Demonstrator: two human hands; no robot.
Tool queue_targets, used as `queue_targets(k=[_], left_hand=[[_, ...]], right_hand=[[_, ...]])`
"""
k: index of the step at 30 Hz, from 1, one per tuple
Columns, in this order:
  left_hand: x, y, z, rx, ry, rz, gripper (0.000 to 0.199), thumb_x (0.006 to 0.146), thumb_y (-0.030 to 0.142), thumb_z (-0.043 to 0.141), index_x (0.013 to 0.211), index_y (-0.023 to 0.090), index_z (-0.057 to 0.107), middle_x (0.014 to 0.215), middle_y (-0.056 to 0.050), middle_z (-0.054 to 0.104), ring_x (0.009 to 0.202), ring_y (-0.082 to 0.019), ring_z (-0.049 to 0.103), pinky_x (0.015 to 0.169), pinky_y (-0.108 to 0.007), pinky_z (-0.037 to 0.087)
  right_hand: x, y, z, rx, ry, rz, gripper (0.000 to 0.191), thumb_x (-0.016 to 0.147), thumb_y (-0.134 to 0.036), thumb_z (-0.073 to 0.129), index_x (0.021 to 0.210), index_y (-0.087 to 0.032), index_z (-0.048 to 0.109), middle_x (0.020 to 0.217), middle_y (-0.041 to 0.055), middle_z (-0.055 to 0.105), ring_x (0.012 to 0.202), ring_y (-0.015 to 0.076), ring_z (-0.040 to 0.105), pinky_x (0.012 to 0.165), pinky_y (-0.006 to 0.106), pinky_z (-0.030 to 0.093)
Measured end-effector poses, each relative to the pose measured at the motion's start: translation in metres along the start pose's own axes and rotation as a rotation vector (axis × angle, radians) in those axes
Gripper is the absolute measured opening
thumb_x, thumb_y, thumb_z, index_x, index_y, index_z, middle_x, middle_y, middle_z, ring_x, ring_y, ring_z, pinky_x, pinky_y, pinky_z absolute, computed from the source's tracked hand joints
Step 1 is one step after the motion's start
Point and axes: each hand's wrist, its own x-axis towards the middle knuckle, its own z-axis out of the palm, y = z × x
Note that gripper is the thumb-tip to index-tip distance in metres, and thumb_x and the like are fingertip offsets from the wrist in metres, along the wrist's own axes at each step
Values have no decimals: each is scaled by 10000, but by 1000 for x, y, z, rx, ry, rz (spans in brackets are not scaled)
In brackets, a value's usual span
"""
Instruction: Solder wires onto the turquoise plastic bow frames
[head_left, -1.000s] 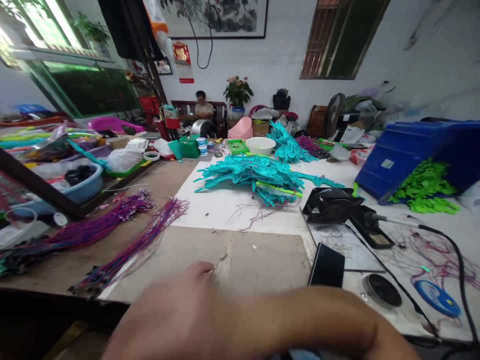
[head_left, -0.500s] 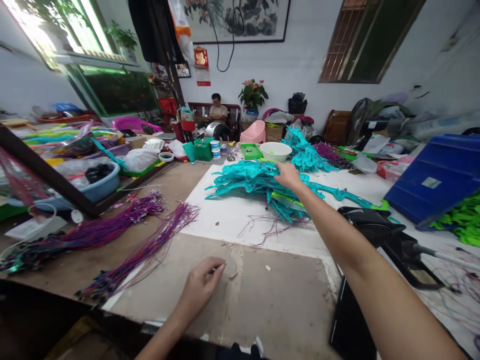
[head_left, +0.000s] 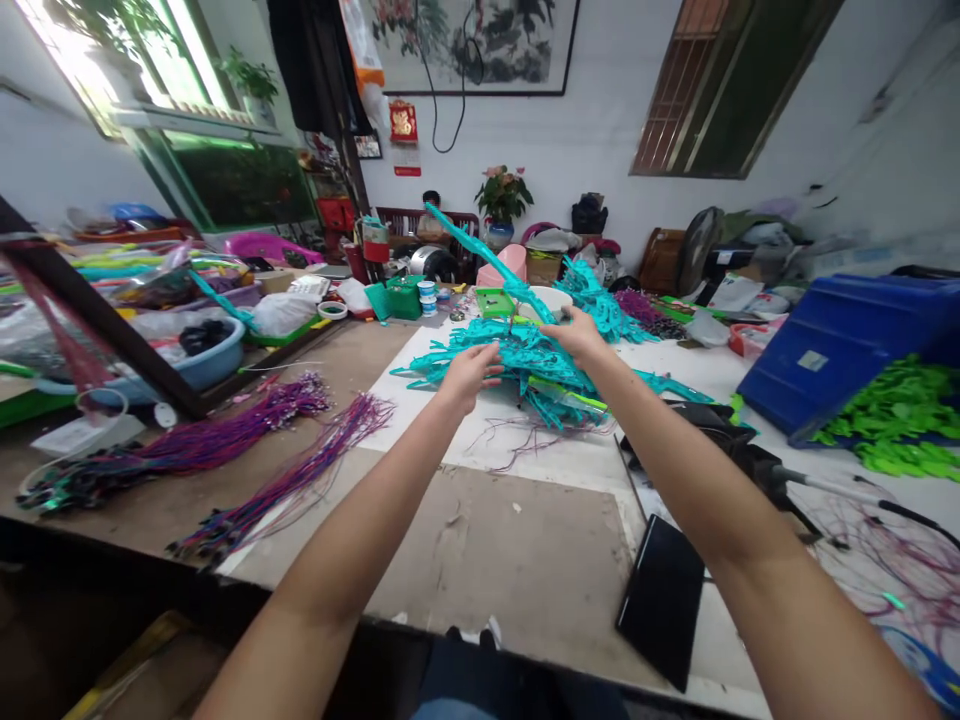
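The change is in both hands: the right hand (head_left: 579,336) now has one long turquoise piece (head_left: 480,246) raised above the turquoise pile (head_left: 529,356), and the left hand (head_left: 469,376) is now at the near left side of this pile, no more over the bare near part of the counter (head_left: 525,560). For the work this means, I judge, that one piece is separated from the others and is under the control of the right hand. The right hand is closed around its near right end (this end is partly hidden by the fingers). The left hand is open, with fingers a little spread, and I see nothing in it; whether it touches the pile, I cannot tell. The piece is tilted: its long axis goes from the right hand toward far left, its narrow tip pointing up, and it crosses in front of the white bowl (head_left: 557,299)
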Motion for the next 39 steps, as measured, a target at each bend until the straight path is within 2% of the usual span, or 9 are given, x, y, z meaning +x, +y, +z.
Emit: queue_targets(k=[4,9,14,18,22,28,31,36,39], left_hand=[[28,-2,12,21,93,-31,245,808,360,649,892,139,585,881,-75,646,704,-131,623,680,-279,502],[40,-36,-1,106,230,-102,215,767,320,661,816,129,574,724,-54,606,594,-130,587,619,-295,492],[53,-54,8,183,286,9,207,753,240,635,924,125,614,913,-120,657,834,-199,637,733,-321,491],[65,-38,34,228,168,222,467,630,115,707,1087,173,636,1192,-88,630,1067,-197,571,871,-265,444],[81,-19,57,259,36,237,321,547,111,749,864,149,708,763,-29,698,741,-172,615,701,-253,459],[105,10,47,199,203,194,146,695,233,628,582,149,588,473,10,513,538,-135,514,548,-238,374],[79,22,31,154,152,216,204,731,345,638,711,142,634,623,-26,615,609,-138,562,556,-228,392],[-12,16,14,-21,-269,213,542,680,577,703,1025,165,628,972,-85,674,862,-197,631,686,-268,477],[-45,1,-1,-30,-81,183,511,595,465,796,961,163,604,852,-30,662,728,-144,607,631,-231,459]], right_hand=[[-7,7,-21,123,39,79,755,710,-282,698,1390,-130,406,1339,137,525,1174,249,536,966,386,458],[-21,14,-57,301,-139,168,680,793,-371,649,1402,-202,399,995,77,677,687,175,652,600,315,558],[-37,25,-72,392,-354,261,661,838,-297,579,1434,-147,335,754,55,673,544,187,619,490,339,543],[-48,35,-72,530,-467,278,625,839,-289,557,1421,-197,351,791,42,693,593,188,644,533,330,549],[-53,40,-69,621,-485,233,641,784,-321,609,1382,-206,406,799,40,697,591,197,642,529,340,540],[-59,39,-72,808,-439,116,654,729,-423,642,1330,-237,466,874,41,691,623,191,635,545,349,544],[-68,30,-64,757,-377,100,654,707,-440,653,1307,-228,500,833,26,671,572,166,599,510,324,516],[-106,13,3,455,-208,-21,627,720,-439,644,1272,-157,546,991,78,655,836,213,625,775,384,520],[-144,6,58,317,-153,-156,602,767,-392,598,1296,-119,510,1195,145,588,1117,272,552,958,425,446]])
